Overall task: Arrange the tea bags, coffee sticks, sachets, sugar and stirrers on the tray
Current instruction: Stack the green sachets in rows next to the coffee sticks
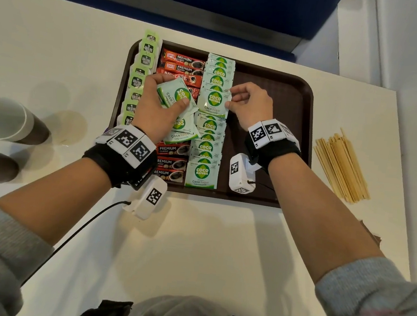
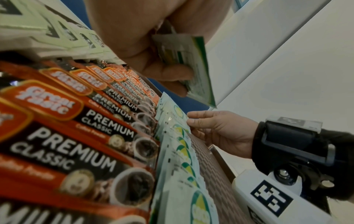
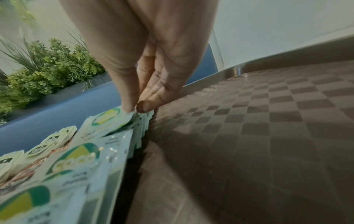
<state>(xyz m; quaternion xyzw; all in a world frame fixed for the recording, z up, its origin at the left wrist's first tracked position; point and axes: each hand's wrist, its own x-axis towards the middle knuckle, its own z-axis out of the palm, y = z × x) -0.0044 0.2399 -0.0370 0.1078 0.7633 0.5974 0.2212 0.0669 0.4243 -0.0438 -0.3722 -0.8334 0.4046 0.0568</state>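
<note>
Left hand (image 1: 160, 106), at 9 o'clock over the tray (image 1: 273, 92), fingers curled round a small stack of sugar sachets (image 1: 175, 94). Right hand (image 1: 252, 106), at tray centre, thumb and forefinger pinching one sachet (image 1: 214, 102) atop the sugar row (image 1: 207, 147). Stirrers (image 1: 342, 164) lie on the surface at 3 o'clock.
</note>
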